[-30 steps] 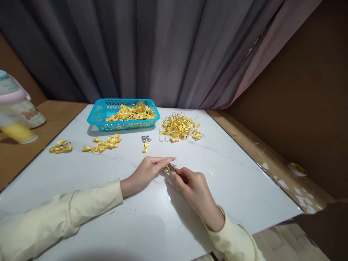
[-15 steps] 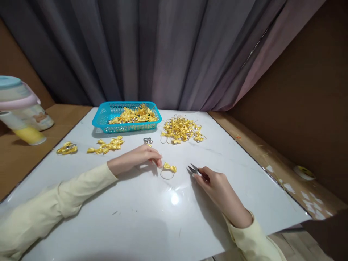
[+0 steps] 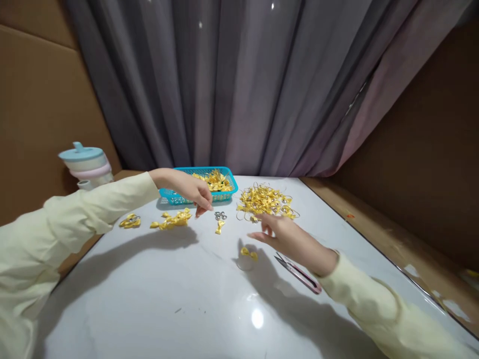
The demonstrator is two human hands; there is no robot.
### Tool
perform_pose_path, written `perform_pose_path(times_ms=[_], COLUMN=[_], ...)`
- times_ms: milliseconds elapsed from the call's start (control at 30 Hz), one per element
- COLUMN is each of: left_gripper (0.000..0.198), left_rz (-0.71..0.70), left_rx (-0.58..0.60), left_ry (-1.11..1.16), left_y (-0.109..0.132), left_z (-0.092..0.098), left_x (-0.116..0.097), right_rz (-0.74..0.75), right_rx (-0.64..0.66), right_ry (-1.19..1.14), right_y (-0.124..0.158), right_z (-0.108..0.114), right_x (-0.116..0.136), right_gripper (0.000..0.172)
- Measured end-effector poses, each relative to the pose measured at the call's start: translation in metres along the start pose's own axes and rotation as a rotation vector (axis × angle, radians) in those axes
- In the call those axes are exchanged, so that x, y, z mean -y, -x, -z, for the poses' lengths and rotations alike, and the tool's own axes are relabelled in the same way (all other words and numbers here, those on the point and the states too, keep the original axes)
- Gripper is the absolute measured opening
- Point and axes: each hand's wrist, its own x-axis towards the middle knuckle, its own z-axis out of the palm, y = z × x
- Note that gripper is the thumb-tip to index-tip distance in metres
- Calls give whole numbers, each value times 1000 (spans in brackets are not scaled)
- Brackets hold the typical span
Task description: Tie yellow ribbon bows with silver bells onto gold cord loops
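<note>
My left hand (image 3: 192, 190) hovers over the table in front of the blue basket, fingers drooping loosely with nothing seen in them. Below it lie a row of yellow ribbon bows (image 3: 172, 220), a small group of silver beads or rings (image 3: 220, 216) and one single bow (image 3: 219, 227). Thumb and fingers of my right hand (image 3: 284, 237) are apart, and no object shows between them. Under that hand, a yellow bow on a thin loop (image 3: 249, 254) rests on the white tabletop. Pink-handled thread snips (image 3: 299, 274) lie just right of it.
The blue basket (image 3: 179, 199) with more bows stands at the back. A heap of looped bows (image 3: 265, 199) is right of it, and a small bow bundle (image 3: 130, 221) at far left. A blue-lidded cup (image 3: 84, 162) stands beyond my left sleeve. Grey curtains (image 3: 239, 89) hang behind.
My right hand has let go of the snips, which now lie on the table, and has moved away from them. My left hand has lifted away from the looped bow toward the basket. The view has shifted.
</note>
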Motion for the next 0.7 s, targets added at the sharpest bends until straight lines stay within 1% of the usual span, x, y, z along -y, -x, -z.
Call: perform_pose_path(times_ms=[33,100,133,200,233,300,367,400,467,500,533,600,700], left_gripper=[34,35,34,32,31,30,30,30,29,29,28,28,28], left_rz=[-7,-17,-17,-5,5,24,32,32,31,26,17,5,15], left_rx=[7,-13,-32,-72,-93,-124,-150,-158,-171,-179,-187,-215,-289], left_ry=[-13,-29,-30,-3,24,75,111,125,155,168,179,193,213], left_y=[4,14,19,31,37,51,63,69,80,85,89,96,105], left_z=[1,1,-1,-5,-8,-14,-21,-24,-30,-33,-36,-41,-48], left_x=[-4,-12,-15,-17,-16,-11,-3,1,9,13,17,23,33], right_rz=[63,164,212,305,334,352,348,351,355,350,342,328,342], right_rx=[-19,43,81,178,226,297,322,332,378,422,482,612,795], right_ry=[-65,-197,-246,-360,-423,-530,-599,-620,-674,-712,-755,-850,-1003], right_y=[-18,-51,-64,-82,-87,-92,-95,-97,-104,-107,-111,-117,-122], right_z=[2,0,-3,-11,-15,-22,-28,-30,-33,-34,-35,-35,-35], right_x=[10,30,40,60,68,82,93,97,106,109,113,120,129], right_gripper=[33,40,37,17,16,22,16,17,29,33,33,28,23])
